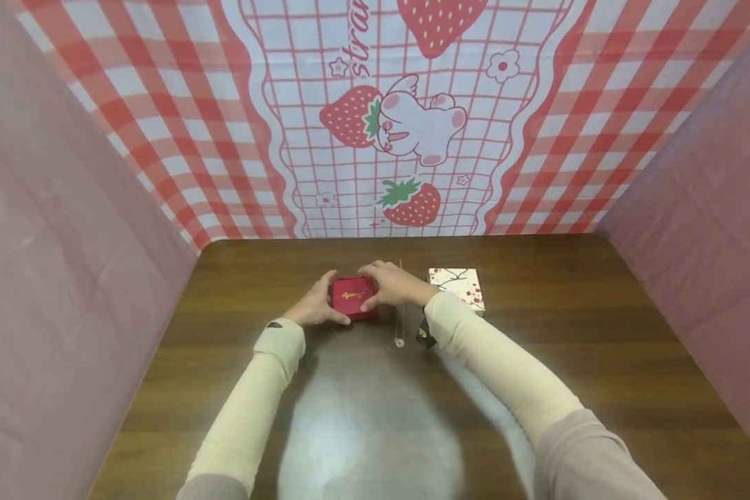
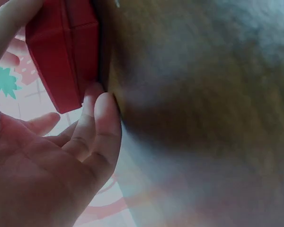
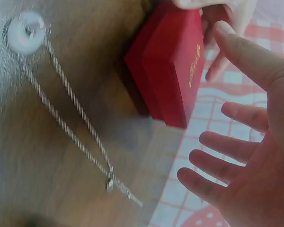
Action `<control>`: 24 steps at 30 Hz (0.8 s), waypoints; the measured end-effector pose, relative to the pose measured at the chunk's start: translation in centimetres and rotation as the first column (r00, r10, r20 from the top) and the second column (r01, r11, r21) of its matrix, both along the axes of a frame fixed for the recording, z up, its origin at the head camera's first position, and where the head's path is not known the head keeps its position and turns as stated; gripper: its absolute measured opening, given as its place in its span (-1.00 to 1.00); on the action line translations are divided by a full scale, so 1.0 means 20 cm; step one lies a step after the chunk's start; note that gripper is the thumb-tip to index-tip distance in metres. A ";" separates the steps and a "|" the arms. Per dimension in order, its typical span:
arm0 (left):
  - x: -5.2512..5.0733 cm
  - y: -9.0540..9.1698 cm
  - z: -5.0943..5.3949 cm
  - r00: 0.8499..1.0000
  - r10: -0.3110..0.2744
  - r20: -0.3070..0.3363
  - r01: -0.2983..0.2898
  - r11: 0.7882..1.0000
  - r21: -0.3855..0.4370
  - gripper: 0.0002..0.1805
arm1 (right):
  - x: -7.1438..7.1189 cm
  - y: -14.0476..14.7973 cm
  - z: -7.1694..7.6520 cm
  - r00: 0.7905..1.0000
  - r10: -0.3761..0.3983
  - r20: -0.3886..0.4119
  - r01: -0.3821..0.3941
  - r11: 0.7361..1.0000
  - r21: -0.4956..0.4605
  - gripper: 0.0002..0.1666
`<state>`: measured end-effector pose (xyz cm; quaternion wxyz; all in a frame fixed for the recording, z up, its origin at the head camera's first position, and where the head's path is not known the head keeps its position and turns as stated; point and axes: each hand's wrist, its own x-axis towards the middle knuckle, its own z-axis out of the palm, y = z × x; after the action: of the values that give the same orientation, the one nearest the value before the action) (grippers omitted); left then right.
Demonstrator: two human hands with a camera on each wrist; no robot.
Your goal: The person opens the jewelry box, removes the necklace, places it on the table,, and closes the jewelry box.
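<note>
A closed red box [image 1: 350, 293] with gold lettering on its lid lies on the table. The left hand [image 1: 315, 303] holds it from the left, thumb at the near edge and fingers at the far side; in the left wrist view, fingertips of that hand [image 2: 47, 165] meet the lower end of the box [image 2: 68, 52]. On the right side is the right hand [image 1: 392, 283]. The right wrist view shows this hand [image 3: 255, 142] with fingers spread and extended beside the box [image 3: 165, 61]. A silver chain necklace with a round white pendant [image 3: 26, 33] lies near the right hand.
A cream box [image 1: 465, 281] with red and green decoration stands to the right, partly behind the right forearm. A small dark item [image 1: 423, 333] lies beside the right sleeve. A strawberry-patterned cloth [image 1: 375, 173] hangs behind the wooden table [image 1: 212, 333].
</note>
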<state>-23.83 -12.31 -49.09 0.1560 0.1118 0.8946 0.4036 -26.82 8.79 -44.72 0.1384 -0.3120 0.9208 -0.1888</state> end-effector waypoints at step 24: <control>0.00 0.16 0.13 0.957 0.196 -0.214 -0.209 0.977 -0.041 -0.10 | -0.05 0.37 0.11 0.992 -0.104 0.071 0.104 0.995 0.013 -0.02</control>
<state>-23.90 -9.03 -46.40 0.0227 0.0563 0.9249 0.3752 -27.76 16.11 -42.42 0.1626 -0.2560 0.9311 -0.2027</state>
